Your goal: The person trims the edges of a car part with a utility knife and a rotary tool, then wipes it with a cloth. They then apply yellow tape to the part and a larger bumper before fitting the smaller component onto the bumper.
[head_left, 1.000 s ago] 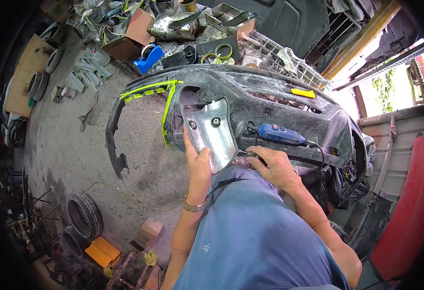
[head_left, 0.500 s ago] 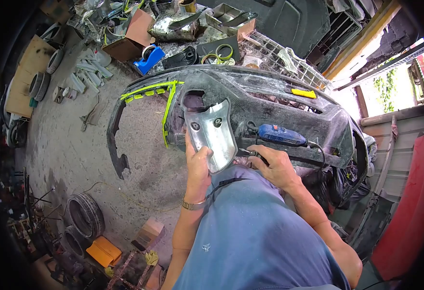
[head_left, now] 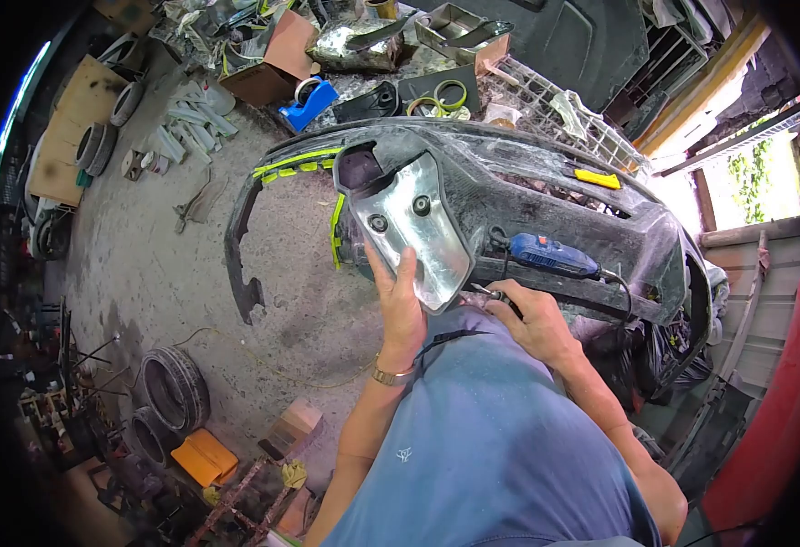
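One shiny metal plate [head_left: 436, 246], gripped in the left hand [head_left: 402, 319] over a dark bumper [head_left: 536, 211], is best held steady so the right hand [head_left: 538, 326], pinching a slim tool [head_left: 482, 290], can work lightly.

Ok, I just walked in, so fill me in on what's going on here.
A person is working beside a large, dark, dusty car bumper. Their left hand holds up a shiny curved metal plate with two round fittings. Their right hand grips a small slim tool by the plate's lower edge; whether it touches the plate is hard to tell. A blue power tool lies on the bumper, out of both hands.
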{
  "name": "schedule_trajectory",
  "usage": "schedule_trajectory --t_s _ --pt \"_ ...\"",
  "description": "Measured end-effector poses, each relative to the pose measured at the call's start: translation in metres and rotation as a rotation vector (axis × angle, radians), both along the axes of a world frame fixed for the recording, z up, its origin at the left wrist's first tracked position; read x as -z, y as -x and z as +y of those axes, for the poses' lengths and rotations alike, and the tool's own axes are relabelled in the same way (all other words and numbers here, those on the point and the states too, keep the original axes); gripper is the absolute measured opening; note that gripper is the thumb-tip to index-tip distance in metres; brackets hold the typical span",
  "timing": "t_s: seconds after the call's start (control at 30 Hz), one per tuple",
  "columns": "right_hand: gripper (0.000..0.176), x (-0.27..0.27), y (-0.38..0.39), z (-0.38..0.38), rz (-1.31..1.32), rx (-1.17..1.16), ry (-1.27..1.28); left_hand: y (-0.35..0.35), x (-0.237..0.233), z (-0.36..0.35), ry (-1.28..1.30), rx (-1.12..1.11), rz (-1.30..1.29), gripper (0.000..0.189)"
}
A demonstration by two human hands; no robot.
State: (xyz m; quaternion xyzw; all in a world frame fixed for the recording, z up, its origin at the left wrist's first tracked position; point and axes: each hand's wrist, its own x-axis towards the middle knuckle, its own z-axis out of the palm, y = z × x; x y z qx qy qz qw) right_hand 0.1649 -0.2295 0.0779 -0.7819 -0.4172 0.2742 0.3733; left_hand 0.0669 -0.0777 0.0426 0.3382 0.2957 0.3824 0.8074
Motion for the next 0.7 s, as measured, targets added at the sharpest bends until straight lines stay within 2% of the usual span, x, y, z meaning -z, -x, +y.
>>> schedule_trajectory --t_s 0.1,0.17,0.2,0.37,0.47,0.7 --pt "0.024 0.005 0.0 -0.001 -0.019 0.008 0.014 0.0 0.005 0.0 -0.033 -0.041 0.028 0.065" --pt "0.023 0.006 0.001 -0.002 0.033 0.01 -0.01 0.004 0.012 0.005 0.043 0.048 -0.177 0.071" --pt "0.023 0.007 0.0 -0.003 0.041 0.006 -0.017 0.001 0.012 0.005 0.02 -0.004 -0.081 0.069" --pt "0.022 0.014 -0.004 -0.008 0.111 0.042 -0.06 0.002 0.015 0.006 0.07 -0.025 -0.124 0.068" --pt "0.023 0.017 -0.005 -0.01 0.131 0.025 -0.064 0.012 0.022 0.009 0.172 0.149 -0.232 0.06" --pt "0.025 0.023 -0.006 -0.014 0.158 0.029 -0.064 0.023 0.038 0.017 0.218 0.319 -0.309 0.059"
